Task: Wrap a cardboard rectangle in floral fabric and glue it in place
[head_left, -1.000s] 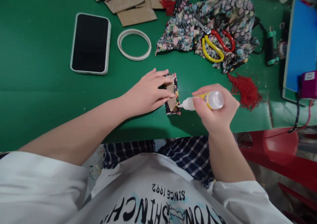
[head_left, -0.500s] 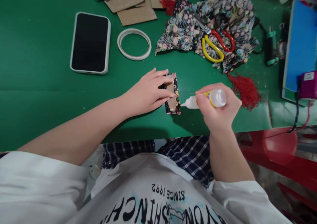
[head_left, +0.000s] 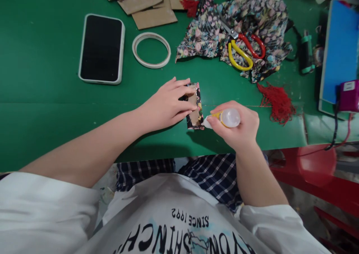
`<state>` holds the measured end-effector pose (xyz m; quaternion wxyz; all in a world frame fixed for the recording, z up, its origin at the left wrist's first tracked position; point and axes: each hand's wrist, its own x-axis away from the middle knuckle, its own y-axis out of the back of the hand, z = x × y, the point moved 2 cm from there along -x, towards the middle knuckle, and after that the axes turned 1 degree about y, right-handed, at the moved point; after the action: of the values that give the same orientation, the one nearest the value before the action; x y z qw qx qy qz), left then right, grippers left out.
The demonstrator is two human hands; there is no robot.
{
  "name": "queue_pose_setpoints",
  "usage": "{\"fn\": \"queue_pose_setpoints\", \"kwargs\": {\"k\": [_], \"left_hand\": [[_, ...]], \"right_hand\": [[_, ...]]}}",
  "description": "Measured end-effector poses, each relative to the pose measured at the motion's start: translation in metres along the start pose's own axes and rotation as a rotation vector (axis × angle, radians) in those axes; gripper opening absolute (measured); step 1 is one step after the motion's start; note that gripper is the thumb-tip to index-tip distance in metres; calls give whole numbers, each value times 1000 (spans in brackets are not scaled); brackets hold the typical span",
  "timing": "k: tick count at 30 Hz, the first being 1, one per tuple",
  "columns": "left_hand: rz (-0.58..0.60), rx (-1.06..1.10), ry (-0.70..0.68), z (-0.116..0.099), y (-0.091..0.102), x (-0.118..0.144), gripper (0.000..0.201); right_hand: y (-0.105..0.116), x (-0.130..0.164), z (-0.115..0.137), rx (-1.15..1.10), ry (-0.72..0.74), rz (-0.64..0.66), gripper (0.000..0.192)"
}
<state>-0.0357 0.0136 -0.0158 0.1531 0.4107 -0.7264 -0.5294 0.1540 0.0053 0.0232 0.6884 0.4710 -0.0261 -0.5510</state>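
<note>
My left hand (head_left: 171, 102) lies flat with its fingers spread, the fingertips resting on a small cardboard rectangle (head_left: 194, 117). Black floral fabric (head_left: 199, 102) is folded over the edges of that cardboard; part of it is hidden under my fingers. My right hand (head_left: 241, 125) is closed round a glue bottle (head_left: 230, 118) with a yellow label. The bottle tilts down to the left, and its white nozzle (head_left: 206, 123) is at the lower right corner of the piece. Whether glue is coming out I cannot tell.
Beyond my hands lie a tape roll (head_left: 151, 64), a tablet-like device (head_left: 102, 48) and cardboard pieces (head_left: 154, 18). Scissors (head_left: 241, 55) rest on crumpled floral fabric (head_left: 202, 40). A red tassel (head_left: 277, 104) is at the right, and a red stool (head_left: 316, 164) stands by the table edge.
My right hand has moved left with the glue bottle, bringing the nozzle from beside the piece onto its lower right corner. The bottle now stands steeper. My left hand has stayed put.
</note>
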Motion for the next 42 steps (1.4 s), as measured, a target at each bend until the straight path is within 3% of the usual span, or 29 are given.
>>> {"fn": "queue_pose_setpoints", "kwargs": {"k": [9, 15, 25, 29, 33, 37, 42], "left_hand": [[-21, 8, -8, 0, -1, 0, 21], [-22, 5, -18, 1, -1, 0, 21], [-46, 30, -20, 1, -1, 0, 19], [-51, 44, -18, 1, -2, -1, 19], [-67, 25, -45, 1, -2, -2, 16], [-173, 79, -72, -2, 0, -4, 13], [-268, 252, -75, -11, 2, -6, 15]], "right_hand": [[3, 3, -3, -113, 118, 61, 14], [3, 4, -18, -215, -131, -158, 12], [-3, -6, -8, -202, -209, -118, 15], [-2, -6, -14, -272, -258, -231, 24], [-4, -3, -26, -491, -429, -338, 31], [-8, -2, -33, -717, -617, -338, 34], [-11, -7, -36, -981, -753, -264, 42]]}}
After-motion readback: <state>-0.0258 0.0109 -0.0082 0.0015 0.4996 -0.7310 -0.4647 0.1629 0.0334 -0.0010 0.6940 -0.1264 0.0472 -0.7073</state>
